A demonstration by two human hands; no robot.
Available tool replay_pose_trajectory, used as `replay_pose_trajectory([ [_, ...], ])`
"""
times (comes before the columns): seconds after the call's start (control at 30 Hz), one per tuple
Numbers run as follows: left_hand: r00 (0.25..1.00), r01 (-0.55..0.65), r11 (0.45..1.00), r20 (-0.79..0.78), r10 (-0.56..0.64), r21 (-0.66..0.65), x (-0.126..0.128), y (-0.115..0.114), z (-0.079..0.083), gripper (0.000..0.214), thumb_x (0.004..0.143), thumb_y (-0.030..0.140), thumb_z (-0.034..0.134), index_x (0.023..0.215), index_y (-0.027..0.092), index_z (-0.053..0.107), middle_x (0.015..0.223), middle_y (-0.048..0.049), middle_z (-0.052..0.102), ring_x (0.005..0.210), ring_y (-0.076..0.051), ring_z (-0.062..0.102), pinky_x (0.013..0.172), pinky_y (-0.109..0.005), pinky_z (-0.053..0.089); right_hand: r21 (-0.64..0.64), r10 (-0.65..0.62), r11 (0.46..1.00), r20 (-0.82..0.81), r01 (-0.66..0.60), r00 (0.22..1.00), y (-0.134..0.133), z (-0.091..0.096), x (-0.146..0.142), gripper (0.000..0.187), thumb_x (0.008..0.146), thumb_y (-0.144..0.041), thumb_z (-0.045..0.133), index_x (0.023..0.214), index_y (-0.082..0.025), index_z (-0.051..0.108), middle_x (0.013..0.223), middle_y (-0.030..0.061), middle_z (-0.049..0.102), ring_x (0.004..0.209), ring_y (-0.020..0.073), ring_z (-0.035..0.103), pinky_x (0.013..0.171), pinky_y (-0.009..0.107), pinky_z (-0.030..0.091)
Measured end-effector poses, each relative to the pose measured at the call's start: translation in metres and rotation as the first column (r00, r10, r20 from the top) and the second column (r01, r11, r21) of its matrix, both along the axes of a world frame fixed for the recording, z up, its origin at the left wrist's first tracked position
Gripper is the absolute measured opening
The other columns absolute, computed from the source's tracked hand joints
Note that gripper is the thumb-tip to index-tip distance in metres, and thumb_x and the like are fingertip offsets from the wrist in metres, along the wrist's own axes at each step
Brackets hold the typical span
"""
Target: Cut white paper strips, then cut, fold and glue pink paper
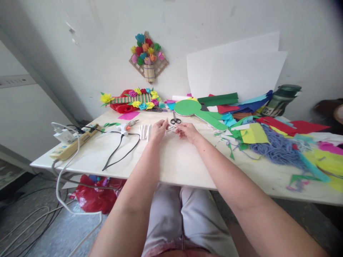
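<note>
Both my hands meet over the middle of the white table [171,164]. My left hand [158,130] and my right hand [187,132] each pinch an end of a small white rolled paper piece [170,128] held between them. Several white paper rolls [145,132] lie just left of my left hand. Black-handled scissors [175,120] lie just beyond my fingers. A green paddle-shaped paper cutout [199,112] lies behind my right hand.
A glue gun [125,127] with a black cord and a power strip [73,142] sit at the left. Coloured paper scraps and blue yarn [278,148] cover the right side. Paper flower crafts [134,100] stand at the back; a dark bottle [281,100] at far right.
</note>
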State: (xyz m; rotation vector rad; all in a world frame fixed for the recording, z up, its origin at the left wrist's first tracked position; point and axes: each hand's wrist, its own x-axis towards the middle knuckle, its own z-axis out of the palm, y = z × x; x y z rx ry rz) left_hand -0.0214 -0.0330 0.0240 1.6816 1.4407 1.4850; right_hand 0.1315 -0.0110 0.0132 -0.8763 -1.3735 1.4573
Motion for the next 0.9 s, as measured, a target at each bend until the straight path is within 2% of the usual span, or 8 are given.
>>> replay_pose_trajectory([
  [0.17,0.997,0.074,0.997,-0.003,-0.074,-0.031,0.0033,-0.0003,-0.0001,0.042,0.08,0.048,0.044,0.054,0.016,0.049,0.05,0.0031,0.043,0.049,-0.007,0.036,0.052,-0.021,0.03,0.127,0.023,0.991,0.149,-0.042,0.989,-0.0036,0.0018,0.0003,0.029,0.068,-0.041,0.066,0.071,-0.013,0.062,0.047,-0.0027,0.056,0.032,0.0043,0.04,0.031,0.016,0.033],
  [0.33,0.989,0.139,0.989,0.065,-0.135,-0.054,0.0044,0.0034,-0.0047,0.042,0.078,0.052,0.046,0.056,0.015,0.05,0.049,0.0033,0.043,0.047,-0.007,0.034,0.049,-0.021,0.027,0.156,0.009,0.987,0.208,-0.042,0.978,-0.0058,0.0041,-0.0013,0.026,0.072,-0.037,0.061,0.07,-0.012,0.063,0.039,-0.0049,0.051,0.028,0.004,0.034,0.028,0.017,0.024],
  [0.5,0.985,0.071,0.996,0.159,-0.062,-0.051,0.0077,0.0068,-0.0058,0.043,0.075,0.054,0.048,0.058,0.015,0.052,0.052,0.001,0.048,0.049,-0.008,0.038,0.048,-0.021,0.029,0.158,-0.094,0.984,0.094,0.079,0.991,-0.0044,0.0051,-0.008,0.024,0.071,-0.036,0.061,0.069,-0.012,0.062,0.039,-0.0054,0.05,0.028,0.004,0.035,0.029,0.017,0.025],
  [0.73,0.964,0.157,0.988,0.217,-0.15,-0.012,0.0075,0.0037,-0.0047,0.037,0.069,0.051,0.057,0.062,0.015,0.054,0.052,0.0029,0.046,0.048,-0.007,0.036,0.049,-0.021,0.029,0.186,-0.07,0.982,0.134,0.044,0.989,-0.0064,0.0077,-0.0046,0.031,0.069,-0.044,0.063,0.07,-0.012,0.062,0.042,-0.0047,0.052,0.03,0.0038,0.035,0.03,0.017,0.027],
  [0.83,0.962,0.143,0.99,0.235,-0.138,-0.006,0.0057,0.0042,-0.0043,0.033,0.068,0.049,0.058,0.064,0.016,0.054,0.054,0.0022,0.049,0.048,-0.007,0.037,0.048,-0.022,0.029,0.223,-0.032,0.975,0.177,-0.008,0.984,-0.0051,0.0075,-0.002,0.035,0.071,-0.048,0.06,0.074,-0.013,0.063,0.046,-0.0032,0.055,0.032,0.0045,0.038,0.032,0.018,0.03],
  [0.9,0.965,0.098,0.995,0.244,-0.095,-0.003,0.002,0.006,-0.0045,0.032,0.07,0.048,0.056,0.062,0.016,0.053,0.054,0.0021,0.048,0.047,-0.007,0.036,0.048,-0.022,0.028,0.258,-0.073,0.966,0.22,0.014,0.973,-0.0008,0.0056,0.0013,0.038,0.075,-0.05,0.054,0.076,-0.013,0.063,0.049,-0.0014,0.057,0.033,0.0052,0.039,0.034,0.018,0.032],
])
